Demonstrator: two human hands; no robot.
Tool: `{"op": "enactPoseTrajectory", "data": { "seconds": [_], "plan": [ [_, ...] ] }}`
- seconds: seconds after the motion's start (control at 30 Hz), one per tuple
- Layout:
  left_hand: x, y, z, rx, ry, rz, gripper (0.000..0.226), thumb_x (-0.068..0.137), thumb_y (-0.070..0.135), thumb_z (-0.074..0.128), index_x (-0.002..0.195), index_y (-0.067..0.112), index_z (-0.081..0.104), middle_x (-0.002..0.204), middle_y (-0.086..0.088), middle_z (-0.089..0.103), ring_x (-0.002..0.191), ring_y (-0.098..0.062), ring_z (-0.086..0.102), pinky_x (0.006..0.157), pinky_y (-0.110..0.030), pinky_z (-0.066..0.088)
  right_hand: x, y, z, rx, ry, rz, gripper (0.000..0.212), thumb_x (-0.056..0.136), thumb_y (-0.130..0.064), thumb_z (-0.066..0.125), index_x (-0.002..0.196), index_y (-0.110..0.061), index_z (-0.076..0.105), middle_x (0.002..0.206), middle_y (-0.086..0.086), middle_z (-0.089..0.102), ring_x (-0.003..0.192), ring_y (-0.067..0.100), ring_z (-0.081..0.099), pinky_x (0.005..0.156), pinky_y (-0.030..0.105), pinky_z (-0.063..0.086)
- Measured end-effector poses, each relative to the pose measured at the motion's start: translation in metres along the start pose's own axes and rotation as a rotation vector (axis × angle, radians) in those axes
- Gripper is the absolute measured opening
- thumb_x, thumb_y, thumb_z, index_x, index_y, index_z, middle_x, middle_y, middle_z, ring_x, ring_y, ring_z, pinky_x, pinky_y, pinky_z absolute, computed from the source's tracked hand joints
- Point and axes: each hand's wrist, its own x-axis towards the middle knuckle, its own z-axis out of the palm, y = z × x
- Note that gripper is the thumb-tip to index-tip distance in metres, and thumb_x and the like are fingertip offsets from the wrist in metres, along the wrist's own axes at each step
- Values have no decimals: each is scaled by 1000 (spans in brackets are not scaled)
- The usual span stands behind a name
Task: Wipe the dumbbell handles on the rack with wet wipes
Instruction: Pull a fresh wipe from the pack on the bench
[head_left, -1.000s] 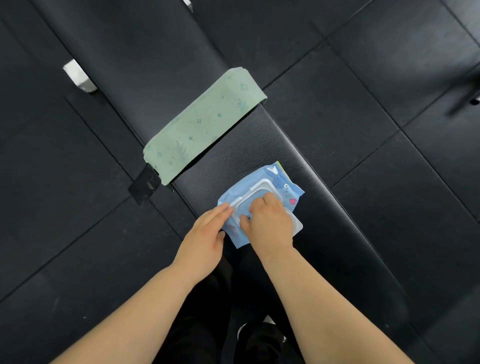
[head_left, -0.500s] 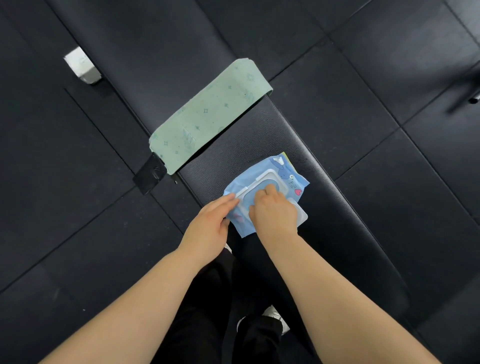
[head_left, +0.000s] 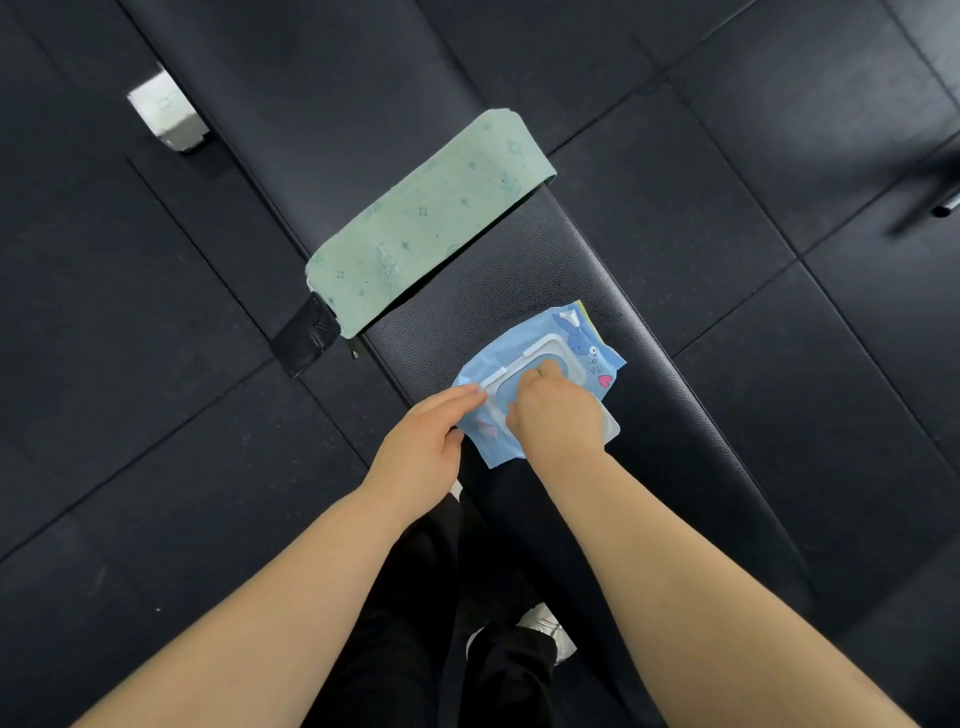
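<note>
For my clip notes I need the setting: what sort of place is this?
Most likely a gym: a padded black weight bench stands on dark rubber floor tiles, and a pack of wet wipes lies on the bench.

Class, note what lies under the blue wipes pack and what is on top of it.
Under the wipes pack lies the black bench pad. On top, the left hand presses its edge flat; the right hand curls into the opening, hiding any wipes inside.
</note>
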Motion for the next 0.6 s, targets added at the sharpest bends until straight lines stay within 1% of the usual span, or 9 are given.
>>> {"op": "enactPoseTrajectory", "data": {
  "seconds": [0.2, 0.3, 0.37, 0.4, 0.43, 0.47, 0.5, 0.57, 0.6],
  "plan": [
    [1, -3, 3, -1, 22, 6, 49, 87, -10, 41, 130, 13, 48, 120, 19, 37, 118, 4, 31, 97, -3, 19, -5, -7, -4, -65, -3, -91, 32, 92, -9, 42, 122, 0, 39, 125, 13, 39, 103, 23, 56, 70, 25, 38],
    [1, -5, 5, 52, 28, 45, 49, 89, -7, 42, 132, 15, 45, 123, 20, 33, 119, 5, 28, 90, 10, 13, -2, -2, -1, -74, 16, -106, 29, 92, -4, 39, 121, -1, 40, 124, 13, 41, 100, 24, 58, 57, 24, 34],
    [0, -9, 7, 128, 24, 102, 50, 89, -4, 44, 135, 15, 41, 128, 20, 31, 121, 6, 25, 91, 10, 9, 0, 3, 3, 4, 35, -71, 26, 92, -5, 36, 117, -3, 43, 119, 11, 43, 91, 30, 58, 48, 24, 24],
    [0, -9, 7, 190, 18, 135, 50, 87, -4, 46, 134, 13, 42, 132, 16, 35, 124, 4, 27, 98, 3, 14, 0, 6, 5, 71, 73, -60, 24, 91, -6, 36, 113, -2, 46, 114, 12, 45, 82, 33, 55, 45, 25, 19],
    [0, -10, 8, 271, 35, 190, 51, 82, -3, 51, 132, 11, 46, 134, 7, 43, 125, -3, 32, 103, -11, 28, 0, 8, 9, 142, 171, -67, 20, 88, -6, 40, 105, -1, 51, 105, 12, 48, 70, 32, 52, 43, 25, 15],
    [0, -13, 11, 367, 73, 266, 54, 74, 1, 55, 127, 10, 50, 131, -3, 52, 121, -11, 38, 98, -29, 42, 0, 9, 11, 204, 275, -71, 15, 84, -6, 45, 93, 1, 55, 93, 10, 50, 59, 30, 47, 42, 24, 14],
    [-1, -16, 14, 466, 79, 301, 58, 66, 7, 58, 123, 13, 50, 124, -8, 58, 115, -17, 42, 88, -43, 48, 0, 12, 13, 251, 348, -74, 11, 81, -6, 48, 85, 1, 55, 85, 7, 49, 56, 27, 42, 42, 25, 18],
    [0, -17, 18, 640, 90, 306, 63, 58, 15, 57, 120, 21, 46, 118, -9, 61, 108, -22, 48, 79, -49, 50, -2, 19, 19, 414, 265, -66, 6, 85, -8, 46, 83, -5, 50, 85, 3, 40, 66, 26, 42, 55, 30, 29],
    [0, -17, 20, 673, 102, 317, 64, 58, 17, 57, 120, 24, 44, 118, -8, 58, 105, -22, 46, 79, -51, 50, -4, 23, 21, 520, 195, -44, 4, 85, -8, 47, 81, -8, 46, 86, 3, 39, 70, 24, 42, 59, 28, 28]
  ]
}}
